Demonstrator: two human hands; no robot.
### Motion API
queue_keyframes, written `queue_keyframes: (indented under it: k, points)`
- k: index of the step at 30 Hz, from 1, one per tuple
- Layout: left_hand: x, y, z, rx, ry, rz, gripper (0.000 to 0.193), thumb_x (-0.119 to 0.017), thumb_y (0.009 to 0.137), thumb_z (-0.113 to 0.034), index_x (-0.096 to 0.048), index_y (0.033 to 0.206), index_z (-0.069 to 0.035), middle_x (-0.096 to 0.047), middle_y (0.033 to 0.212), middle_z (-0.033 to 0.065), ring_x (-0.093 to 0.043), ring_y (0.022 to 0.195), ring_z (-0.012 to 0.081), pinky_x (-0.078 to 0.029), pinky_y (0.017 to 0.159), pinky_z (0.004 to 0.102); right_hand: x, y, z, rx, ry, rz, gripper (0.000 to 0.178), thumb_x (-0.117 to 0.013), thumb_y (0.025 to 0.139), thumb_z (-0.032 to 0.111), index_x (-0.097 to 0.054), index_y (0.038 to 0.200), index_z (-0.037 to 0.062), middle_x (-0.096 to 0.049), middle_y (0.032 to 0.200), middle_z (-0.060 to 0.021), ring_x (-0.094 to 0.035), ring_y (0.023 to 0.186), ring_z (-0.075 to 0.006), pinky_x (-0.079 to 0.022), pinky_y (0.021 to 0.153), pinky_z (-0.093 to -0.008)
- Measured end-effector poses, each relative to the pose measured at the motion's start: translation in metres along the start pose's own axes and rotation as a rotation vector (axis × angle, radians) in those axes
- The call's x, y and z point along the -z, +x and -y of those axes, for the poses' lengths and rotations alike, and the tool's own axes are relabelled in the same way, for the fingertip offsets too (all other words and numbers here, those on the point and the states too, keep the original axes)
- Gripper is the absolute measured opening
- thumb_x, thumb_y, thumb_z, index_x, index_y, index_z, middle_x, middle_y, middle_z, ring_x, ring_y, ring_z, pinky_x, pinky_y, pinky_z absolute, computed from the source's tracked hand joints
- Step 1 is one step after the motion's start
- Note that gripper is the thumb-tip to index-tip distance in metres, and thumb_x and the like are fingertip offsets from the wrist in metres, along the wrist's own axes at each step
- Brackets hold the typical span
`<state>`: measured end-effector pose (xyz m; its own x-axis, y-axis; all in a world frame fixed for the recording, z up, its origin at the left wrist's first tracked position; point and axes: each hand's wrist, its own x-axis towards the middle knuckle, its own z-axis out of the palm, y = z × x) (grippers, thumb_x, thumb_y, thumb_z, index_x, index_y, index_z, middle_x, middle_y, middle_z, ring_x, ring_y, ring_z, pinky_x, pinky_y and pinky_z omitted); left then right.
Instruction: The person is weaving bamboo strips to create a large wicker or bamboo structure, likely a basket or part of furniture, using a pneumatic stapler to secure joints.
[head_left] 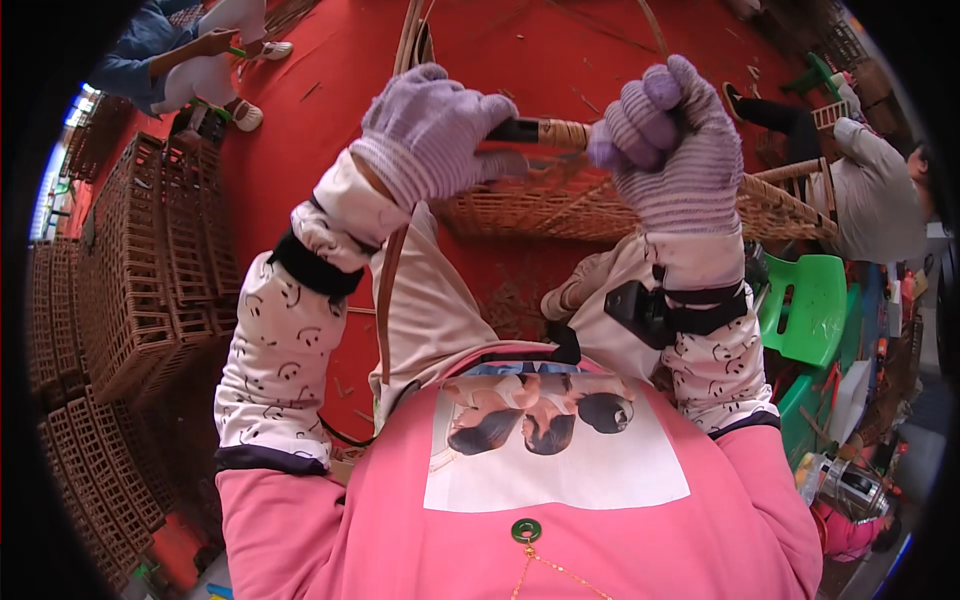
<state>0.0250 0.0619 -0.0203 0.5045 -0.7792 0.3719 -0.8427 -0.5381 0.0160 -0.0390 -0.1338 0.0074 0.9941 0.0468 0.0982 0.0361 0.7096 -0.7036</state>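
Observation:
Both my hands wear lilac striped knit gloves. Between them runs a dark rod-like handle [514,130], partly wrapped in tan wicker strip [563,134]. My left hand [432,128] is around the handle's dark end, thumb and forefinger on either side of it. My right hand [668,140] is closed in a fist at the wrapped end, where a long thin strip [651,22] meets its raised fingers. How the fist grips the strip is partly hidden. Below the hands lies a woven wicker basket [540,208], partly covered by my right hand. Brown strips [388,300] hang below my left wrist.
Stacked wicker baskets [135,260] stand to the left. Scraps lie on the red floor [310,150]. At right are a green plastic chair [808,305], a metal container [852,488] and a person [875,190] beside wicker work. Another person [190,60] sits at far left.

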Motion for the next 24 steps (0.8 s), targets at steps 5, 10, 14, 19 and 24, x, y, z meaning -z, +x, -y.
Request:
queue_keyframes:
  k: [5, 10, 14, 19, 24]
  points:
    - [0.011, 0.01, -0.007, 0.138, 0.129, 0.263, 0.032, -0.059, 0.078, -0.042, -0.061, 0.089, -0.012, -0.063, 0.075, 0.0055, -0.061, 0.078, 0.0224, -0.043, 0.082, 0.0356, -0.011, 0.0, 0.006, 0.039, -0.159, -0.041, 0.027, -0.046, 0.091, 0.027, -0.052, 0.074, 0.0065, -0.046, 0.056, -0.0036, -0.044, 0.045, -0.0188, -0.048, 0.055, -0.039]
    - [0.011, 0.006, -0.007, 0.114, 0.082, 0.309, 0.037, -0.059, 0.078, -0.049, -0.064, 0.087, -0.014, -0.066, 0.085, 0.0054, -0.061, 0.086, 0.0226, -0.045, 0.081, 0.0367, -0.048, 0.001, -0.007, 0.006, -0.787, 0.202, 0.03, -0.046, 0.092, 0.027, -0.056, 0.082, 0.0003, -0.06, 0.071, -0.0111, -0.059, 0.062, -0.0234, -0.049, 0.064, -0.0374]
    - [0.016, -0.003, -0.013, 0.122, 0.067, 0.2, 0.043, -0.059, 0.075, -0.055, -0.063, 0.089, -0.014, -0.065, 0.079, 0.006, -0.06, 0.082, 0.0245, -0.042, 0.083, 0.0359, -0.033, 0.021, 0.007, -0.024, -0.57, 0.292, 0.029, -0.047, 0.091, 0.022, -0.061, 0.082, -0.0016, -0.065, 0.076, -0.012, -0.063, 0.068, -0.0216, -0.052, 0.068, -0.0337]
    - [0.023, -0.003, -0.015, 0.141, 0.06, 0.306, 0.044, -0.063, 0.072, -0.052, -0.063, 0.098, -0.016, -0.064, 0.084, 0.0067, -0.059, 0.088, 0.0255, -0.042, 0.085, 0.0372, -0.044, 0.02, 0.005, -0.004, -0.791, 0.249, 0.033, -0.04, 0.093, 0.021, -0.061, 0.082, -0.0016, -0.065, 0.079, -0.0117, -0.063, 0.073, -0.0198, -0.052, 0.073, -0.0324]
    - [0.012, -0.013, -0.01, 0.115, 0.038, 0.22, 0.052, -0.063, 0.069, -0.057, -0.063, 0.096, -0.012, -0.064, 0.08, 0.0069, -0.061, 0.084, 0.0229, -0.04, 0.088, 0.0358, -0.037, 0.021, -0.019, 0.166, -0.659, 0.27, 0.029, -0.042, 0.092, 0.019, -0.06, 0.084, -0.0019, -0.063, 0.074, -0.0086, -0.062, 0.075, -0.0162, -0.052, 0.07, -0.0282]
